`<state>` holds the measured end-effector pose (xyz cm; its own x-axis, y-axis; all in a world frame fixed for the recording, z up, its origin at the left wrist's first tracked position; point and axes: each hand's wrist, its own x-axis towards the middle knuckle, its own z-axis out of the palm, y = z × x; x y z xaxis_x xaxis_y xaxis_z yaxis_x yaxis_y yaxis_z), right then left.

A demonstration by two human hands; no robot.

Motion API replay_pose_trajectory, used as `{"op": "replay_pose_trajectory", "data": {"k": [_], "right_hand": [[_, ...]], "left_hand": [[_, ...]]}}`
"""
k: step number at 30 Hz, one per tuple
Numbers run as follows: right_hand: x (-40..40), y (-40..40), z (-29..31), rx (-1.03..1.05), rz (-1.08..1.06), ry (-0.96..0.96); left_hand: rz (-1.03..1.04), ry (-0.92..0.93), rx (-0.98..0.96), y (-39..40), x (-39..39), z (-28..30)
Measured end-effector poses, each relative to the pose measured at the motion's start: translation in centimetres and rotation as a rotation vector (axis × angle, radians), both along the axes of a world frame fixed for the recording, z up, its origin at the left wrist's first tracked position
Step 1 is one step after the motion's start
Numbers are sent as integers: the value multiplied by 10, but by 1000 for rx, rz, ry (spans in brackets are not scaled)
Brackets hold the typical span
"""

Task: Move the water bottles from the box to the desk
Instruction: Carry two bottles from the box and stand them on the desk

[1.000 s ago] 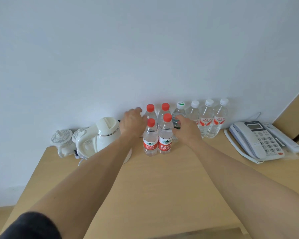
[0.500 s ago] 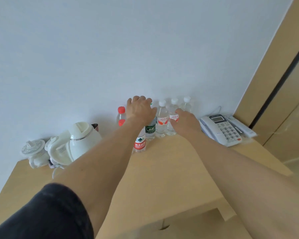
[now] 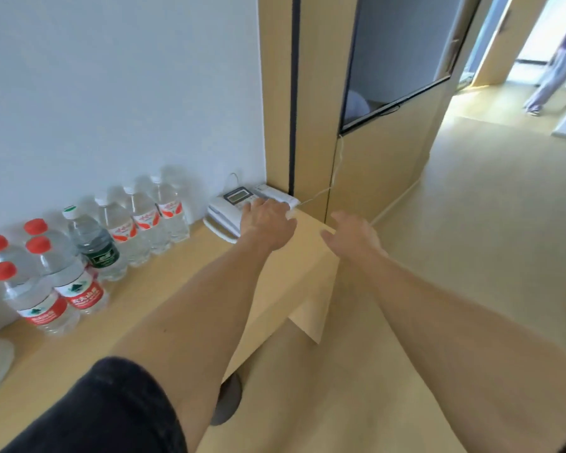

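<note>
Your water bottles stand upright on the desk [image 3: 183,289] against the white wall [image 3: 111,76]; four red-capped bottles [image 3: 62,279] cluster at the left, wearing red labels with a green-and-white emblem and white Chinese characters too blurred to read; just beside them stands one green-labelled bottle [image 3: 95,243] with a white-and-green cap, its print unreadable; then three white-capped bottles [image 3: 144,223] in a row with white labels bearing a red swoosh, the writing again too soft to make out. The box is not in view.

Your left hand [image 3: 268,223] hangs over the right end of the desk in front of the telephone [image 3: 229,207], back up, fingers loosely bent and holding nothing; whether it touches the phone you cannot tell. Your right hand [image 3: 353,237] floats beyond the desk edge, fingers spread and relaxed, empty. The phone's small display shows no legible figures.

Compared with half a second ago, your view has swung right; the bottles now sit at the left of the frame, and both hands have left them and moved past the telephone; a wall-mounted screen [image 3: 399,57], a wooden panel [image 3: 314,93] and a person [image 3: 556,60] in the far doorway have come into sight; the kettle has all but slid out at the lower left.
</note>
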<state>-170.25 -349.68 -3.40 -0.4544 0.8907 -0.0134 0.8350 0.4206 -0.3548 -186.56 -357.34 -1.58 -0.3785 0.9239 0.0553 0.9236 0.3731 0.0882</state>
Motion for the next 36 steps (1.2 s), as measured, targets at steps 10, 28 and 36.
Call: {"op": "replay_pose_trajectory", "data": {"k": [10, 28, 36], "right_hand": [[235, 26, -18, -47, -441, -107], [397, 122, -52, -293, -830, -168], [388, 240, -44, -364, -825, -151]], "left_hand": [[-398, -3, -91, 103, 207, -26], [-739, 67, -288, 289, 367, -81], [-766, 46, -298, 420, 365, -74]]}}
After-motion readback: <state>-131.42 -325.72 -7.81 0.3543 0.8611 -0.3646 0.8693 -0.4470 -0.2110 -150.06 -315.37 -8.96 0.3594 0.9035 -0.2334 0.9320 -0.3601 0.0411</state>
